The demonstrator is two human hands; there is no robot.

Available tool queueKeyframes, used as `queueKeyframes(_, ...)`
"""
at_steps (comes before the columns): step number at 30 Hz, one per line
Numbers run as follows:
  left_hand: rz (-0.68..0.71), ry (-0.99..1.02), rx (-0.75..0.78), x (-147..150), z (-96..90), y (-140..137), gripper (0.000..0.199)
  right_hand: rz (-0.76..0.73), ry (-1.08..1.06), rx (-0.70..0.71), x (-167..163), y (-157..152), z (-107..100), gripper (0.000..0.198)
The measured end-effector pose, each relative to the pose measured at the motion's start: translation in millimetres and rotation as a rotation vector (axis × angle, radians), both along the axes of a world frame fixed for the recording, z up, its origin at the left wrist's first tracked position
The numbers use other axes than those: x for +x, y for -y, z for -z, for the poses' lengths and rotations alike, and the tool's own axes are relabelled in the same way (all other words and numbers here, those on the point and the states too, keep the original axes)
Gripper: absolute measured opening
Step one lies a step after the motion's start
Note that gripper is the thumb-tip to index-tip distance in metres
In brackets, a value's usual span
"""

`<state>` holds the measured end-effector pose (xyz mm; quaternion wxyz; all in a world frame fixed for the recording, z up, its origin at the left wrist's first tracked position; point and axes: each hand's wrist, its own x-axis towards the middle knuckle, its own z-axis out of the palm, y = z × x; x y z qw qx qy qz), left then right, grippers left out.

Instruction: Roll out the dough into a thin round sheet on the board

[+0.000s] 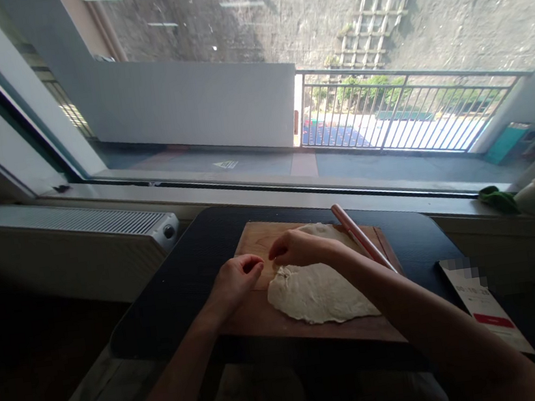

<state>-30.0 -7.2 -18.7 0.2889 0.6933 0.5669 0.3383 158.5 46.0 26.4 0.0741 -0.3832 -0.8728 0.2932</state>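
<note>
A sheet of pale rolled-out dough [322, 295] lies on a wooden board [256, 307], with a bunched, uneven spot on its left edge. My left hand [238, 278] is just left of that edge, thumb and forefinger closed in a pinch. Across the dough reaches my right hand [298, 249], its fingers bent down and pinched near the bunched spot. Whatever either pinch holds is too small or hidden to make out. A pink rolling pin [362, 238] rests slantwise at the dough's right side, partly behind my right forearm.
The board sits on a black table [164, 313] with rounded corners. At the table's right edge lies a phone [486, 310] with a lit screen. A white radiator [118, 227] stands to the left; a window sill [266, 191] runs behind the table, with a green cloth-like thing [497, 200] at right.
</note>
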Motion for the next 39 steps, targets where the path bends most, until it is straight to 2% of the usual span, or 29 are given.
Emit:
queueKeyframes(3, -0.011, -0.085, 0.02, 3.7, -1.0, 3.2, 0.029, 0.048, 0.036, 0.047, -9.2, 8.2, 3.4, 0.02)
queueKeyframes(9, -0.069, -0.321, 0.059, 8.2, -1.9, 10.4, 0.02, 0.129, 0.084, 0.186, -16.4, 19.8, 22.9, 0.019)
queueKeyframes(14, -0.038, -0.508, 0.188, 16.1, 0.5, 19.0, 0.021, 0.232, 0.106, 0.244, -7.7, 22.2, 29.8, 0.017)
queueKeyframes(17, 0.049, -0.627, 0.302, 22.7, -0.8, 28.2, 0.025, 0.232, 0.058, 0.246, 6.2, 25.7, 30.2, 0.026)
queueKeyframes(21, 0.104, -0.756, 0.374, 28.0, -3.8, 37.5, 0.028, 0.147, 0.035, 0.37, 22.9, 43.7, 37.0, 0.034)
queueKeyframes(24, 0.11, -0.788, 0.389, 26.5, -3.2, 39.0, 0.029, 0.083, 0.113, 0.478, 27.7, 59.1, 42.1, 0.042)
queueKeyframes(27, 0.131, -0.802, 0.395, 22.7, 0.1, 38.6, 0.03, 0.081, 0.173, 0.539, 30.2, 66.5, 42.0, 0.042)
queueKeyframes(34, 0.12, -0.761, 0.382, 23.5, 5.9, 44.3, 0.036, 0.062, 0.181, 0.568, 34.1, 76.6, 41.5, 0.045)
queueKeyframes(39, 0.138, -0.755, 0.334, 24.7, -9.7, 31.0, 0.029, 0.073, 0.145, 0.528, 38.6, 69.0, 40.7, 0.044)
